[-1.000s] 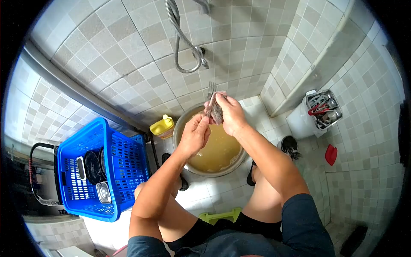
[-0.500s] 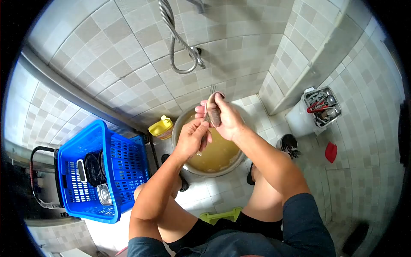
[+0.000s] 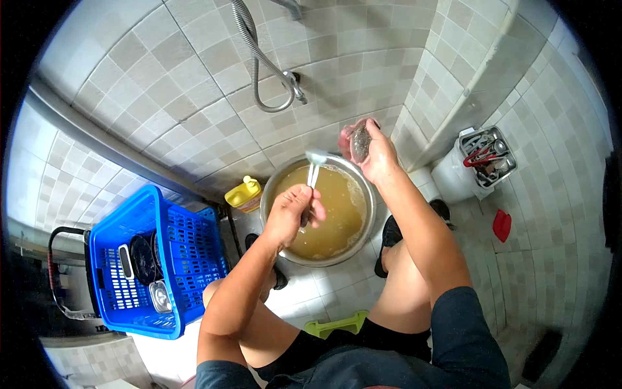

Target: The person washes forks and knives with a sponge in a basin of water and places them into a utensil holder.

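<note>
The left grip (image 3: 295, 211) is closed around the slim handle of a utensil (image 3: 313, 172), whose head is pointed away from the body and blurred; its exact type cannot be told. The fingers are curled, with the thumb laid on the handle. The right grip (image 3: 377, 154) is clasped around a grey scrubbing pad (image 3: 360, 142), held up beyond and to the right of the left grip. The two grips are well apart.

Below the left grip is a round metal basin (image 3: 317, 263), filled with cloudy yellowish liquid (image 3: 334, 220). The left grip is positioned over its left part, inside the rim as viewed. The utensil head is seen across the far rim; contact with that edge cannot be confirmed. The right grip is seen past the far right rim. Open room is found over the liquid to the right of the left grip, and between the grips.

Beyond both grips, movement is bounded by a tiled wall (image 3: 363, 81), along which a metal hose (image 3: 256, 65) is hung. To the left of the left grip, a yellow bottle (image 3: 244, 196) is noted just beside the basin, with a blue basket (image 3: 194, 249) farther left. To the right of the right grip, a white bin (image 3: 450, 176) is topped by a metal tray of assorted utensils (image 3: 497, 159).
</note>
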Action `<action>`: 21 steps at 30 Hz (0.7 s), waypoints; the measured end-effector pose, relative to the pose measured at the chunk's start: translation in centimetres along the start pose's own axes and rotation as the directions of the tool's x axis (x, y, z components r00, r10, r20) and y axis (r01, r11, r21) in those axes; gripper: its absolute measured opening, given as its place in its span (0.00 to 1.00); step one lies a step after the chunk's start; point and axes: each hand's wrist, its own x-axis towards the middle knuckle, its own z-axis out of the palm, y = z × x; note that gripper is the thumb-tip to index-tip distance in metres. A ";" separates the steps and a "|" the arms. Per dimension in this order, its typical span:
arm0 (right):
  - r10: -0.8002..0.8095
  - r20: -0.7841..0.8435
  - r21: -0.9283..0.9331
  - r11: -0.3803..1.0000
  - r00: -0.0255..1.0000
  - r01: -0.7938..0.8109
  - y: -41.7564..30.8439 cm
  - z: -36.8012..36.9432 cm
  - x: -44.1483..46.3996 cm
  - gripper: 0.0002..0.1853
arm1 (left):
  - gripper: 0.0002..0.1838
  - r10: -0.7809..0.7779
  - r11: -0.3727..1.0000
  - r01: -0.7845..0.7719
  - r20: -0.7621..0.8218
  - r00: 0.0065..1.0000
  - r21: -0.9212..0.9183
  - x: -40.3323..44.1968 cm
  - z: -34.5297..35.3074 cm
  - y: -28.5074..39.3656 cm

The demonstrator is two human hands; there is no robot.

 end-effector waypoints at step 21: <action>0.075 0.493 -0.717 0.599 0.867 0.356 1.4 1.2 -3.1 0.21 | 0.13 0.004 0.973 -0.011 -0.030 1.000 -0.230 1.0 -1.8 -0.5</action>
